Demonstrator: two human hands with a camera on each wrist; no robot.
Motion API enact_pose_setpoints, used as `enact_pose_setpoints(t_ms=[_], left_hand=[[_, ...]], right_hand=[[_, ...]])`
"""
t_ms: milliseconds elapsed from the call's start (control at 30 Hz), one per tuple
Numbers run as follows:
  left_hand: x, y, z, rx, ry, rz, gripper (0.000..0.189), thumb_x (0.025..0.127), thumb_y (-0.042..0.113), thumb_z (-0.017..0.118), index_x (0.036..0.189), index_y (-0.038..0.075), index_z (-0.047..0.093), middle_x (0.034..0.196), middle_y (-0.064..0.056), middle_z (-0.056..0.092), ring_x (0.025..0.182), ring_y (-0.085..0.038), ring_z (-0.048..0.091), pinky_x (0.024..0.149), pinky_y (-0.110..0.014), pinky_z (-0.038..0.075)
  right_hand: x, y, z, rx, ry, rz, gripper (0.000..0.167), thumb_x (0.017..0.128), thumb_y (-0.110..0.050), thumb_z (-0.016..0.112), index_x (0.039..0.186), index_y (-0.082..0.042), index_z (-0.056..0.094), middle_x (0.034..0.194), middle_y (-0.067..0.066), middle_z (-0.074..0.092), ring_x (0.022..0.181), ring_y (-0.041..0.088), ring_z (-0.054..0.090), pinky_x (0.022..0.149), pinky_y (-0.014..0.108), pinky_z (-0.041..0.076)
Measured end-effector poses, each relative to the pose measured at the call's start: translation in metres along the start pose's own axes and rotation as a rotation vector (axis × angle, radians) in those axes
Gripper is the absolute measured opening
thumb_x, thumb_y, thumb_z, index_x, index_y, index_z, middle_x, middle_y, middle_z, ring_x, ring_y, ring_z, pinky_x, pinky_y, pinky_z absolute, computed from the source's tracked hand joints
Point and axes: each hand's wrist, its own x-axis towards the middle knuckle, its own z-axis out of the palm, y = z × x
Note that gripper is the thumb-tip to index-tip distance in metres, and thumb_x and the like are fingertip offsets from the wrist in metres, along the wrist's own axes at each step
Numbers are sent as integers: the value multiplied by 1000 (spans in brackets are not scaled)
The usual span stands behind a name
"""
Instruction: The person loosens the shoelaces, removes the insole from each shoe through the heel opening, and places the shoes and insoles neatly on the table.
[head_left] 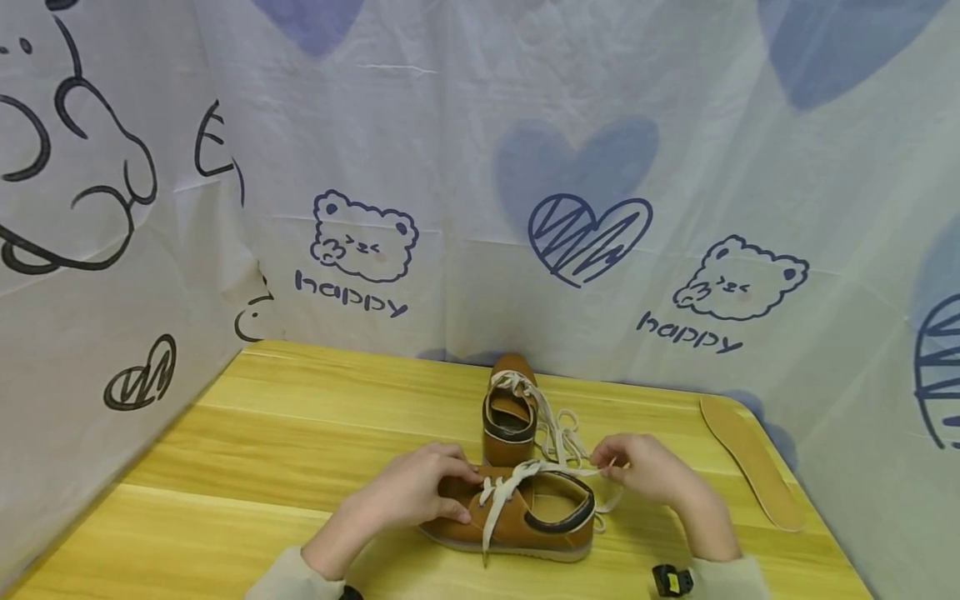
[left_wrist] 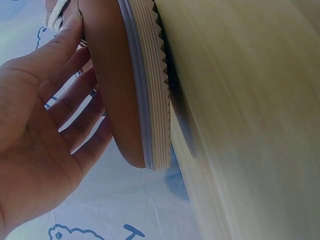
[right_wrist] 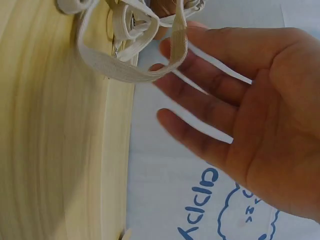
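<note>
A brown leather shoe (head_left: 517,521) lies sideways at the front of the table, toe to the left, with a dark padded collar. Across its toe my left hand (head_left: 420,492) holds it, thumb on the near side and fingers on the far side. The left wrist view shows that thumb (left_wrist: 67,42) against the upper, above the ridged sole (left_wrist: 152,100). Beyond the shoe's heel, my right hand (head_left: 645,471) pinches a cream shoelace (head_left: 577,472) between thumb and index finger. In the right wrist view the lace (right_wrist: 125,72) hangs in a loop below the fingertips.
Behind stands a second brown shoe (head_left: 510,417), toe toward the back, its loose laces (head_left: 562,433) trailing right. A tan insole (head_left: 750,458) lies along the right edge of the wooden table (head_left: 300,433). Printed white cloth (head_left: 465,275) hangs behind and at the sides.
</note>
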Motion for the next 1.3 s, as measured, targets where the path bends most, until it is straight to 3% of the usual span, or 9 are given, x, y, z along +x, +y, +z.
enact_pose_setpoints(t_ms=[267,400,633,833,1067,1300], left_hand=[[-1,1,0,2,3,-1,43,80,37,90,119,23,79,112,15,66,111,-14,63,90,-39,57],[0,1,0,0,2,-2,44,80,37,90,119,22,79,112,15,66,111,-14,63,91,-38,57],[0,0,1,-2,3,-10,44,79,38,90,119,23,79,112,15,65,111,-14,63,89,-38,56],[0,1,0,4,3,-3,44,79,38,90,119,23,79,112,15,66,111,-14,63,90,-39,56],[0,1,0,6,2,0,44,79,38,90,119,23,79,111,15,65,110,-13,63,90,-38,57],[0,0,0,3,5,3,44,80,37,90,119,22,79,111,15,66,109,-13,63,89,-37,57]], right_hand=[[8,-12,4,38,162,-48,15,98,-9,69,112,-10,75,108,2,76,97,20,70,87,42,60],[13,-20,13,99,220,-73,15,99,-12,71,113,-12,76,111,-1,76,99,18,71,88,40,60],[22,-28,28,180,139,-155,16,101,-15,69,115,-12,75,111,1,74,99,15,70,89,37,60],[25,-31,37,176,67,-184,13,101,-20,69,112,-15,74,106,-5,74,98,12,69,89,38,59],[26,-31,40,165,88,-188,9,99,-17,72,108,-17,74,99,-9,71,91,7,66,85,32,58],[22,-27,33,163,145,-165,10,98,-13,72,107,-15,76,98,-7,72,88,8,67,81,33,60]])
